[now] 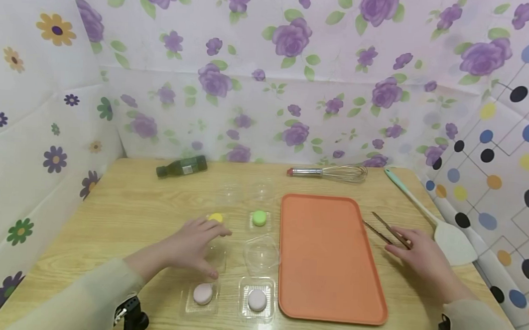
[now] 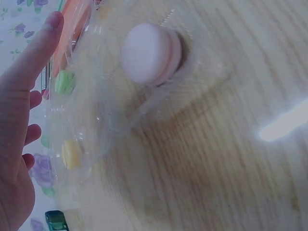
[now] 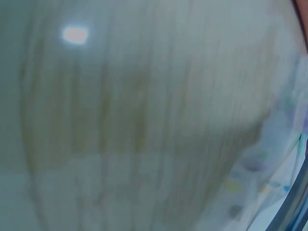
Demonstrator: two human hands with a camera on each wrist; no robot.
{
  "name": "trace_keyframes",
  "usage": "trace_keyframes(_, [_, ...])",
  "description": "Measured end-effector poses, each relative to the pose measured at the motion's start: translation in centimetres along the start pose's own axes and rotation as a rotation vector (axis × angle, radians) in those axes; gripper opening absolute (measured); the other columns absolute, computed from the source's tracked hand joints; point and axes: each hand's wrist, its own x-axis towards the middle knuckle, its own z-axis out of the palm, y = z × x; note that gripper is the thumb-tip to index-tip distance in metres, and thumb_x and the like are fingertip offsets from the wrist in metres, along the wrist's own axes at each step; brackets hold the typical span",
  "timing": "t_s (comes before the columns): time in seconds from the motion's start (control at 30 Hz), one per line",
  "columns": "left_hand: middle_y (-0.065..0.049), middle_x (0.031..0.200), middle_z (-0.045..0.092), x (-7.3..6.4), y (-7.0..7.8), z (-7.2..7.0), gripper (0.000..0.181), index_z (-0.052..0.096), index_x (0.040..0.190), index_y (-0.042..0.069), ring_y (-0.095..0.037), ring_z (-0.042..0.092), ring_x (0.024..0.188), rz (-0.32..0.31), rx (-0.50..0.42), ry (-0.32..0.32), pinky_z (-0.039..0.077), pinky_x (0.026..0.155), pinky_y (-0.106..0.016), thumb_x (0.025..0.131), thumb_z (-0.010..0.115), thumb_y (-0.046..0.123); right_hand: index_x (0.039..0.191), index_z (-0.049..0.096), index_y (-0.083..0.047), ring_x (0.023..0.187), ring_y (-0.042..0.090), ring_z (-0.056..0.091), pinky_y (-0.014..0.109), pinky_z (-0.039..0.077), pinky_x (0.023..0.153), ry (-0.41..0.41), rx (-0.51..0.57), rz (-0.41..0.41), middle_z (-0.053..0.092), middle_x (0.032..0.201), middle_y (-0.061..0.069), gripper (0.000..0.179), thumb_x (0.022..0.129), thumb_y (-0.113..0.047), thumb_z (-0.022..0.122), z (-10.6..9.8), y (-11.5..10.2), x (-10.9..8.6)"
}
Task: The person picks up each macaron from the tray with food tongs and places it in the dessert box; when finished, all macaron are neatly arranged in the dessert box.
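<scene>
A person's right grip pinches tongs beside an orange tray on a wooden counter, while the left grip is spread near a pale pink macaron in a clear pack.

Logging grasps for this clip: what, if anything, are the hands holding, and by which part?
The right hand holds the tongs by their arms, back from the parted tips. The left hand appears to hold nothing.
</scene>
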Motion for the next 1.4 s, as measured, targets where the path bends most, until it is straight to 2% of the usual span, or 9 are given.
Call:
trace_keyframes(0.17, [0.002,0.129,0.05,0.9,0.2,0.0,0.092,0.046,0.135,0.017,-0.021,0.042,0.114,-0.009,-0.016,-0.017,0.032,0.096,-0.05,0.059,0.079,0.056,0.13,0.053,-0.002,0.094,0.041,0.054,0.057,0.042,0.076,-0.006,-0.027,0.037,0.054,0.109,0.026,0.068,0.083,-0.049,0.065,0.2,1.7,-0.4])
trace_keyframes(0.3, [0.002,0.13,0.049,1.5,0.5,-0.1,0.09,0.047,0.135,0.017,-0.022,0.041,0.115,-0.002,-0.024,-0.023,0.03,0.098,-0.051,0.061,0.078,0.056,0.129,0.053,0.0,0.1,0.047,0.052,0.059,0.041,0.079,-0.022,-0.034,0.062,0.052,0.113,0.031,0.07,0.082,-0.051,0.065,0.4,2.5,-0.6])
trace_keyframes(0.63, [0.002,0.125,0.051,2.4,0.8,0.1,0.087,0.048,0.133,0.014,-0.02,0.044,0.109,0.039,-0.015,-0.022,0.03,0.097,-0.049,0.063,0.075,0.059,0.128,0.052,0.004,0.101,0.049,0.05,0.06,0.041,0.081,-0.048,-0.04,0.076,0.051,0.113,0.035,0.075,0.08,-0.052,0.066,0.7,3.0,-0.7])
trace_keyframes(1.0, [-0.002,0.131,0.05,3.6,1.6,0.5,0.083,0.047,0.134,0.014,-0.025,0.043,0.116,0.021,-0.017,-0.034,0.033,0.097,-0.051,0.068,0.075,0.054,0.128,0.049,0.007,0.097,0.047,0.051,0.058,0.042,0.077,-0.043,-0.053,0.062,0.052,0.108,0.035,0.08,0.079,-0.054,0.067,1.4,3.6,-0.2])
trace_keyframes(1.17, [-0.002,0.132,0.05,4.2,1.8,0.9,0.079,0.048,0.134,0.012,-0.024,0.043,0.115,0.016,-0.024,-0.058,0.035,0.096,-0.048,0.071,0.074,0.053,0.129,0.044,0.008,0.099,0.05,0.046,0.06,0.038,0.077,0.009,-0.049,0.075,0.048,0.11,0.036,0.085,0.077,-0.054,0.069,1.0,1.5,0.4])
trace_keyframes(1.23, [0.0,0.132,0.049,4.3,1.8,1.1,0.079,0.048,0.134,0.013,-0.023,0.042,0.115,0.009,-0.023,-0.065,0.034,0.097,-0.047,0.071,0.073,0.054,0.129,0.045,0.007,0.099,0.049,0.046,0.06,0.038,0.078,0.029,-0.018,0.032,0.049,0.11,0.034,0.08,0.078,-0.049,0.07,1.0,-0.2,1.0])
trace_keyframes(1.33, [0.001,0.131,0.049,4.6,2.0,1.3,0.078,0.048,0.133,0.014,-0.022,0.042,0.113,0.001,-0.025,-0.073,0.034,0.096,-0.047,0.071,0.073,0.054,0.127,0.051,0.004,0.095,0.04,0.051,0.054,0.042,0.078,0.033,0.039,-0.075,0.055,0.105,0.026,0.07,0.078,-0.041,0.074,1.5,-3.4,2.1])
trace_keyframes(1.4, [0.001,0.131,0.05,4.7,2.1,1.5,0.077,0.049,0.133,0.015,-0.021,0.043,0.111,-0.003,-0.017,-0.08,0.034,0.096,-0.046,0.071,0.073,0.054,0.128,0.051,0.002,0.09,0.033,0.054,0.048,0.045,0.075,-0.019,0.089,-0.132,0.057,0.104,0.021,0.067,0.078,-0.036,0.075,2.1,-5.9,2.9])
